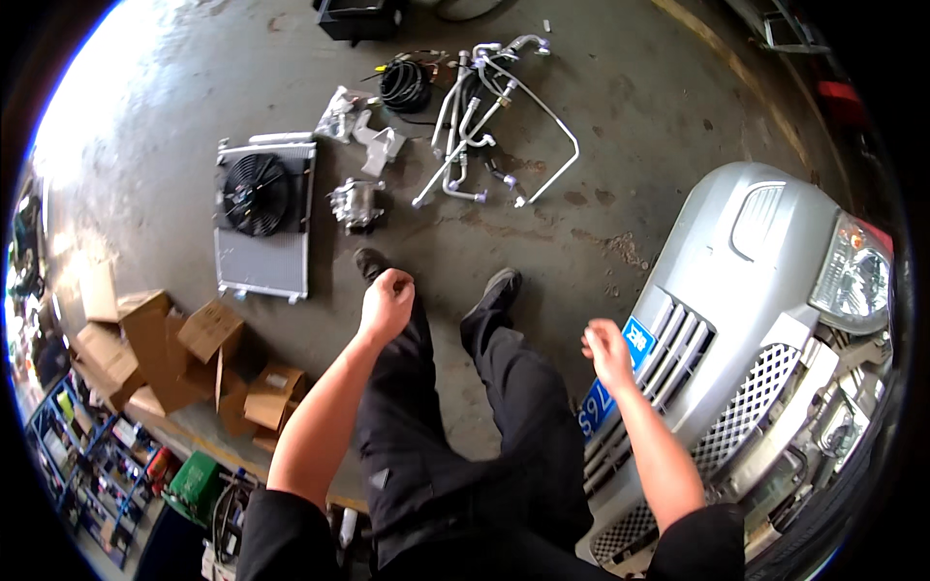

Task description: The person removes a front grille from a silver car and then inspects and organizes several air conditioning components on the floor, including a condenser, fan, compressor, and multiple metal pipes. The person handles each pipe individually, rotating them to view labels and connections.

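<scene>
The stained grey workshop floor (620, 184) spreads beneath us, and over it our right hand (608, 355), loosely curled, appears just beside the blue licence plate (639, 340) of a silver car bumper (715, 259), while our left hand (387, 306), also curled, hangs over a black trouser leg (394, 382); whether these hands pinch anything, we cannot tell. Beyond the left one we see a compressor (356, 204) and a fan-fitted condenser (263, 259), then metal pipes (454, 105) beside a black coil (404, 87).

Wears blk short-slv top (286, 537), blk trousers (528, 392) w/ grey thigh patch (380, 478), dk shoes (503, 282).
</scene>
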